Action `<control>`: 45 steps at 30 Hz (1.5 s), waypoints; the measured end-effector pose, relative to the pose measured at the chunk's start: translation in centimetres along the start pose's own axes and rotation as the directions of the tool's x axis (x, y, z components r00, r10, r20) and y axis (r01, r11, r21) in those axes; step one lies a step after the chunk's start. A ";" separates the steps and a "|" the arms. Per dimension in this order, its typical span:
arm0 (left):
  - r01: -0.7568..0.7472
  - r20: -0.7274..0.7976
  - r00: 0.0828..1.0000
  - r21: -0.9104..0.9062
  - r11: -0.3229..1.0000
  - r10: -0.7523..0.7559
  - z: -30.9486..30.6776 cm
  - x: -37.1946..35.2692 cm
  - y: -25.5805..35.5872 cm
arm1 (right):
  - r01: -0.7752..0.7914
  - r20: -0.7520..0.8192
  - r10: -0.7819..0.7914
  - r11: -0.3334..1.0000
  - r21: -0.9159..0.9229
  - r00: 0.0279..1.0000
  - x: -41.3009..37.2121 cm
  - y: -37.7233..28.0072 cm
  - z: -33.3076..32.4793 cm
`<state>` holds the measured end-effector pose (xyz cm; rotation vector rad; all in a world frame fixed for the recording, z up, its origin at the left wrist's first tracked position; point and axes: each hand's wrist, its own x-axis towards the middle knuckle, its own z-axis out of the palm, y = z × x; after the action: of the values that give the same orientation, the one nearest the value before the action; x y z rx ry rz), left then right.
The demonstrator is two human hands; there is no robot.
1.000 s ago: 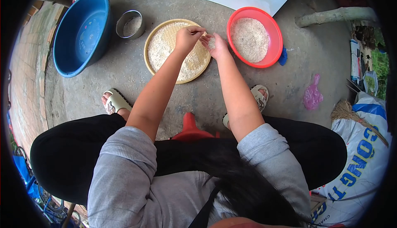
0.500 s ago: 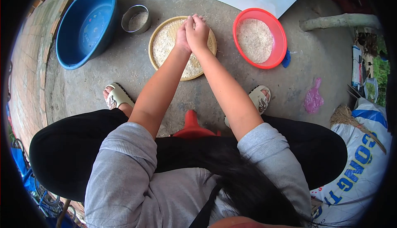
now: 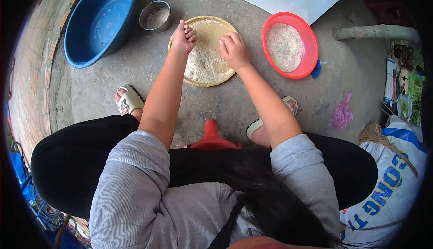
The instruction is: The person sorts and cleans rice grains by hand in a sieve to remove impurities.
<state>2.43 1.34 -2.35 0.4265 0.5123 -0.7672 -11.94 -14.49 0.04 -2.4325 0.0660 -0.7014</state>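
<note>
A round woven bamboo tray [image 3: 208, 85] lies on the floor in front of me, with whitish grain [image 3: 203, 65] like rice heaped toward its near side. Over the tray's left side is my left hand [image 3: 185, 38], its fingers curled in a fist; whatever may be inside is hidden. My right hand [image 3: 234, 50] hovers by the right part of the tray, fingers loosely bent and thumb apart, with nothing visible in it. The far part of the weave shows bare.
A red basin [image 3: 311, 53] with grain stands to the right, and a metal bowl [image 3: 166, 23] with some grain to the left. Beyond that is a big blue basin [image 3: 101, 25]. A pink plastic bag [image 3: 343, 111], a whisk broom [image 3: 373, 134] and a printed sack [image 3: 383, 190] lie at right.
My hands were pressed together over the tray and have parted, left hand to the left, right hand to the right. More bare weave shows at the tray's far side.
</note>
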 end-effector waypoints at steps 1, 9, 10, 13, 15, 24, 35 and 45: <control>0.000 -0.002 1.000 -0.001 1.000 0.000 -0.4 0.1 0.2 | 0.027 0.131 -0.021 0.999 -0.041 0.991 -0.9 0.7 -0.4; 0.009 0.000 1.000 0.057 0.998 -0.009 -1.4 -0.4 1.0 | 0.172 0.387 -0.122 0.980 -0.097 0.914 -4.2 -0.2 -1.9; 0.010 0.000 1.000 0.056 0.998 -0.010 -1.4 -0.4 0.9 | 0.197 0.420 -0.155 0.979 -0.059 0.894 -4.3 -0.4 -1.7; 0.013 -0.018 1.000 0.062 0.998 -0.012 -1.3 -0.3 0.6 | 0.228 0.461 -0.203 0.974 0.001 0.864 -5.0 -0.7 -0.9; 0.007 -0.009 1.000 0.080 0.997 -0.006 -1.2 -0.3 0.3 | 0.236 0.473 -0.218 0.972 0.023 0.854 -5.3 -0.6 -0.4; 0.099 -0.006 0.995 0.110 0.989 -0.099 -0.8 -0.4 -1.0 | 0.187 0.484 -0.163 0.982 -0.001 0.860 -3.5 1.6 0.6; 0.130 0.068 0.986 0.264 0.956 -0.153 0.6 -0.1 -5.3 | 0.124 0.103 -0.120 0.991 -0.039 0.987 2.0 -3.9 0.7; 0.118 -0.191 0.976 0.052 0.992 -0.106 -0.1 -0.1 -0.9 | 0.309 0.467 -0.356 0.935 0.177 0.810 -4.1 -2.4 1.1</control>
<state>1.69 0.88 -2.56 0.5359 0.6951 -0.8575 -15.18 -11.10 -1.33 -2.4794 -0.6011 -0.1918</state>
